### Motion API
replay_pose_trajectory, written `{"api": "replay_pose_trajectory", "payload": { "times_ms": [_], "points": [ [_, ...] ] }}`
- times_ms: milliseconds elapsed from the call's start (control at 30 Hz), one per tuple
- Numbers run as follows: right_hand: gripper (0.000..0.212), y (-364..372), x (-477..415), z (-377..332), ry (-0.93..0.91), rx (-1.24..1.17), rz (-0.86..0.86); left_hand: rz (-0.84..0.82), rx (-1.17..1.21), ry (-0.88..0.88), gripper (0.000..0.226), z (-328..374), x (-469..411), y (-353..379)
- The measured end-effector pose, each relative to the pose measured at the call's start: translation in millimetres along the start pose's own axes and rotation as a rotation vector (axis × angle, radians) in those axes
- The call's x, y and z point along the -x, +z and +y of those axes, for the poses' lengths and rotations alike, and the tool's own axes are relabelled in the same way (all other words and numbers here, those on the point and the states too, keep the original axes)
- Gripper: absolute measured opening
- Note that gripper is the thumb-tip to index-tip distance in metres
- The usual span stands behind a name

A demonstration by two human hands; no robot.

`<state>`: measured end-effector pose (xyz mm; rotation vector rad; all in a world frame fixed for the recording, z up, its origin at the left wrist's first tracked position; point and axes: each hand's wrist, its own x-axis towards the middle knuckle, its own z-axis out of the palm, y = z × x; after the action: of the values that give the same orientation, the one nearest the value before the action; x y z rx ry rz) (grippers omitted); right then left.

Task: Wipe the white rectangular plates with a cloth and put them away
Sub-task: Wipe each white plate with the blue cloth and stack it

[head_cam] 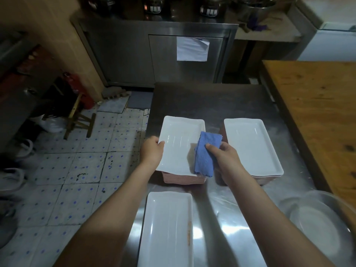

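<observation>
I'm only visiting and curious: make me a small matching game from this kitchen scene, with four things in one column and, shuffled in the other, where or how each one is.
Things
1. blue cloth
2. plate under the cloth
3. nearest plate
4. sheet of paper

Places and states
A. stuck on the steel cabinet door
B. gripped by the right hand
C. orange smear along its right edge
D. held at its left edge by the left hand

Pairs: 1-B, 2-D, 3-C, 4-A
</observation>
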<state>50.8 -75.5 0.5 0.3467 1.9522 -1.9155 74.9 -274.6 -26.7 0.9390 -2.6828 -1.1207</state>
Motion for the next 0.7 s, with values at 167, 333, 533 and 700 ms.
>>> {"api": "replay_pose_trajectory", "payload": {
  "times_ms": [167,333,533,700],
  "points": [
    [0.010,-5,8,-5,-0.004,-0.025,-0.011,-0.001,0.065,-0.023,0.014,0,6,-11],
    [0.006,-7,25,-15,-0.055,-0.054,-0.010,-0.023,0.152,-0.015,0.010,2,21,-22],
    [0.012,-14,54,-25,-0.033,-0.131,0.011,-0.026,0.253,-0.023,0.010,8,46,-37],
    [0.017,-34,81,-25,-0.070,-0.103,0.068,-0.049,0.282,0.000,0.011,24,72,-35]
  ]
}}
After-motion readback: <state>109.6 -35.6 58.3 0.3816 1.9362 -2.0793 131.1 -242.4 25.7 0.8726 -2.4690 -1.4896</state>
